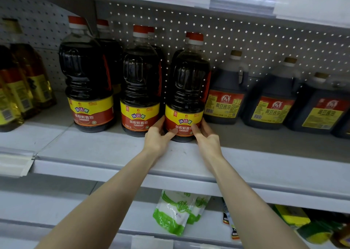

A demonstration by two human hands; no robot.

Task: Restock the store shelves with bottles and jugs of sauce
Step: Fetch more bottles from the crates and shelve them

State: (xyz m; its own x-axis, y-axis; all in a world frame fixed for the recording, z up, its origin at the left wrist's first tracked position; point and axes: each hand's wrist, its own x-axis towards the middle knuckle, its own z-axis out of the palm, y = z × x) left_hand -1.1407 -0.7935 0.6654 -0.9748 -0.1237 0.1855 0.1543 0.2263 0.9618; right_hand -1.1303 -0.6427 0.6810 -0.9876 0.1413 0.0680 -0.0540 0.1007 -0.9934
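Both hands gripping one soy bottle standing on shelf, 3rd in front row, jugs to its right. Left hand & right hand are cupping its base, fingers pressing on label, slightly spread.

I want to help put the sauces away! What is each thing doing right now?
Right-hand red-capped bottle: upright on shelf, capped, held at its base.
Left hand: touching the bottle's left side.
Right hand: touching its right side.
Other red-capped bottles: upright, capped.
Dark jugs: upright, capped.
Yellow oil bottles: standing, untouched.
Green bag: on the lower shelf.
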